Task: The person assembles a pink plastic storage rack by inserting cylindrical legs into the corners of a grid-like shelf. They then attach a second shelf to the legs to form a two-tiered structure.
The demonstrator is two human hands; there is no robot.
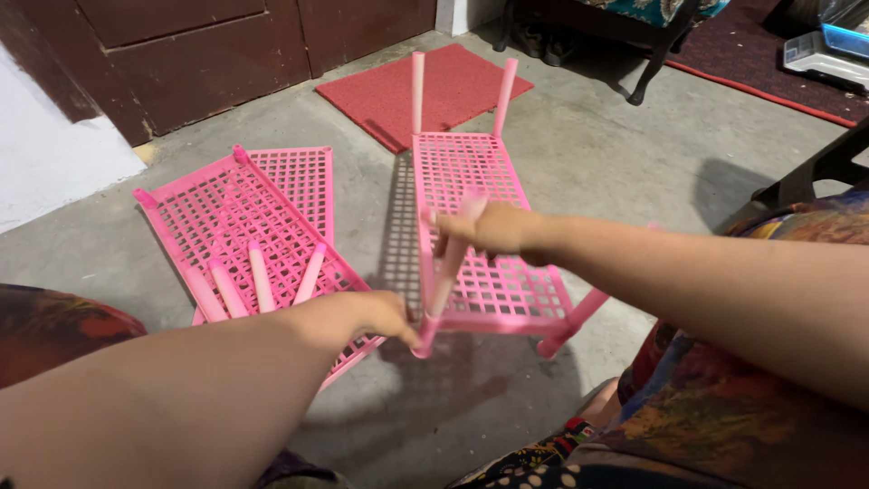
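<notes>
A: What do the hands hold?
B: The right hand (493,228) grips a pink leg tube (450,263) at the pink grid shelf (480,199). The left hand (385,315) touches the tube's lower end.
A: And beside it?
B: Two more grid shelves (262,204) lie on the concrete floor (588,154), with four loose tubes (258,282) on top.

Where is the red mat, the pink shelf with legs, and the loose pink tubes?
red mat (434,95), head view, its middle.
pink shelf (471,172), head view, its grid.
loose pink tubes (261,281), head view, one tube's middle.

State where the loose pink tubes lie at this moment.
In the head view, the four loose pink tubes lie left of centre on the stacked pink lattice shelves on the concrete floor, just beyond the left hand.
</notes>
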